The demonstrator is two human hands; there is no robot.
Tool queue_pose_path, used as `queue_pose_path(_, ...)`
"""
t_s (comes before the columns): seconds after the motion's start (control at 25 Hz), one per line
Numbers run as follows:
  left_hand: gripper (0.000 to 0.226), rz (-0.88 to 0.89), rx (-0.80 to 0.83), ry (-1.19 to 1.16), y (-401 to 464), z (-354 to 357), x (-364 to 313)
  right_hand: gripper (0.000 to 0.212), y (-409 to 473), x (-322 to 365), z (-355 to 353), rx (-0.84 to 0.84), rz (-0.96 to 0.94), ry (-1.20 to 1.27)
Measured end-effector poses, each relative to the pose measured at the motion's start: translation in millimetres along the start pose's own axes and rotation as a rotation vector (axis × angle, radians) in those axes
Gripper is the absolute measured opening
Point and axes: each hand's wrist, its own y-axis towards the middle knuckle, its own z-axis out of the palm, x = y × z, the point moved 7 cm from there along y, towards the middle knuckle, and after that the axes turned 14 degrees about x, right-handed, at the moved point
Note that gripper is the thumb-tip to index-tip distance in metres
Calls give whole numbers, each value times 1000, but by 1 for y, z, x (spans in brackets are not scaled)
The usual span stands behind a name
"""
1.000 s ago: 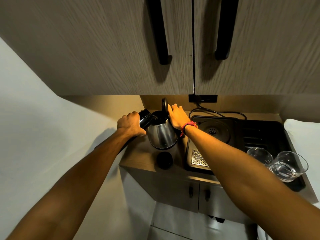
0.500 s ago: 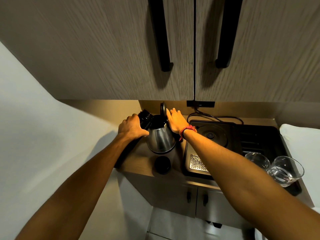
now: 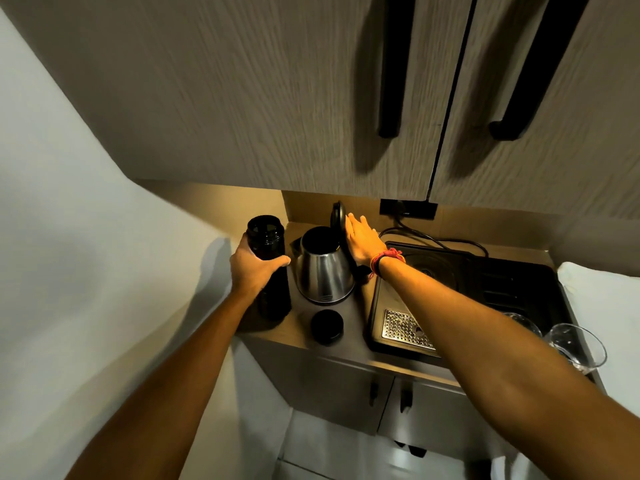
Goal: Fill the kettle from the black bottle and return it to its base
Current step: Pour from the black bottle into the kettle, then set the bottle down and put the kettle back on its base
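A steel kettle (image 3: 325, 275) stands on the wooden counter (image 3: 349, 327), left of its round base (image 3: 429, 271) on the black tray. Its black lid (image 3: 338, 220) is flipped up. My right hand (image 3: 363, 240) rests flat against the lid with fingers straight. My left hand (image 3: 254, 268) grips the black bottle (image 3: 268, 237), which stands upright and uncapped just left of the kettle. The bottle's black cap (image 3: 327, 325) lies on the counter in front of the kettle.
A black tray (image 3: 519, 292) with a metal drip grate (image 3: 405, 329) fills the counter's right side. Two glasses (image 3: 575, 346) sit at its right end. A cable (image 3: 433, 237) runs to a wall socket. Upper cupboards with black handles (image 3: 391, 71) hang close overhead.
The bottle was tilted with its mouth over the kettle's opening; my left hand has swung it back upright, to the left of the kettle. My right hand stays at the lid.
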Motion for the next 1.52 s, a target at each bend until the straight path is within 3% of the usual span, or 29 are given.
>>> queue_pose_path(0.12, 85, 42, -131, -96, -14, -9, 16, 48, 1, 3, -4, -33, 0, 85)
queue_pose_path(0.36, 86, 42, -174, -128, -25, -13, 33, 48, 12, 20, -7, -52, 7, 169)
queue_pose_path(0.68, 88, 7, -30, -180, -19, -18, 47, 63, 26, 32, 17, -28, 73, -197)
queue_pose_path(0.84, 89, 100, -57, -187, -20, -37, 39, 65, 23, 54, 19, -146, -96, -280)
queue_pose_path(1.0, 93, 122, -69, -146, -23, -36, 30, 62, 26, 64, 40, -24, -133, -405)
queue_pose_path(1.16, 91, 97, -66, -128, -21, -32, 28, 59, 23, 64, 39, -31, -75, -436)
queue_pose_path(1.24, 87, 64, -55, -130, -17, -33, 32, 54, 2, 86, 39, -175, -234, -576)
queue_pose_path(1.32, 84, 30, -53, -142, -19, -33, 37, 44, -35, 108, 83, -242, -596, -801)
queue_pose_path(1.36, 84, 17, -50, -143, -21, -30, 42, 44, -53, 107, 113, -199, -722, -858)
queue_pose_path(1.4, 83, 7, -46, -140, -24, -27, 45, 49, -63, 97, 138, -83, -729, -865)
queue_pose_path(1.52, 79, 1, -44, -162, -27, -24, 53, 66, -65, 57, 171, 213, -446, -811)
